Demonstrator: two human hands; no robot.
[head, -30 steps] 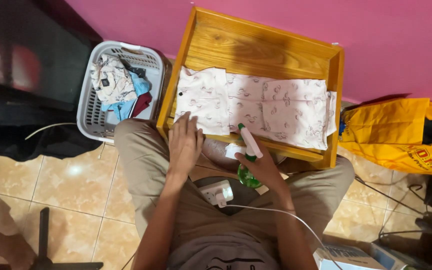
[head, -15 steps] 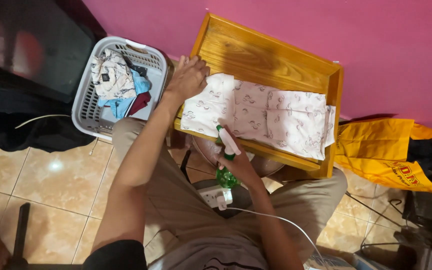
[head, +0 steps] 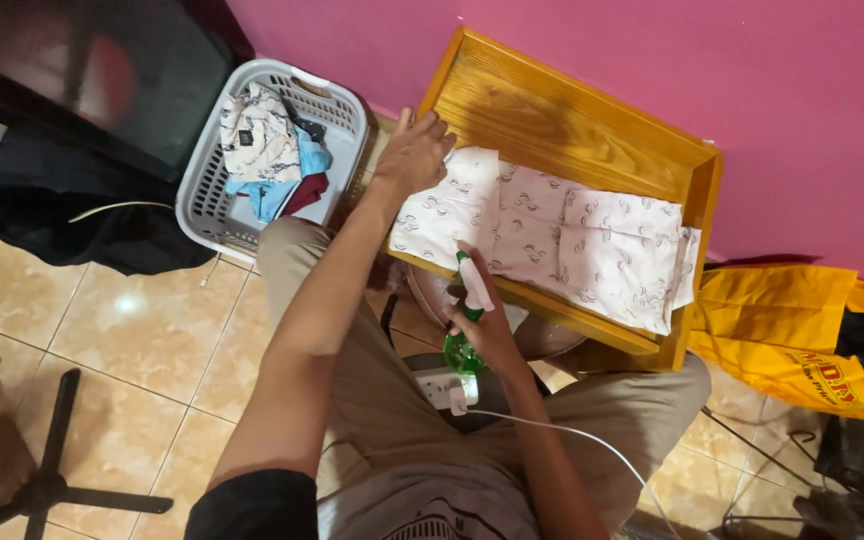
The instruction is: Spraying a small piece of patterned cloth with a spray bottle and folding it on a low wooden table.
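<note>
A white patterned shirt [head: 562, 235] lies spread flat in a shallow wooden tray [head: 562, 120] on my lap. My left hand [head: 414, 152] rests on the shirt's left end, at the tray's near-left corner, fingers together and pressing on the cloth. My right hand [head: 487, 325] grips a green spray bottle [head: 469, 310] with a white nozzle, held just at the tray's near edge with the nozzle over the shirt.
A grey laundry basket [head: 337, 100] with several crumpled clothes stands at the left of the tray. A yellow bag [head: 782, 330] lies on the tiled floor at the right. A power strip [head: 437, 385] with a white cable sits between my knees. Dark cloth lies far left.
My left hand has moved from the tray's near edge up and leftward to the shirt's left end. The right hand with the spray bottle has stayed near the tray's front edge.
</note>
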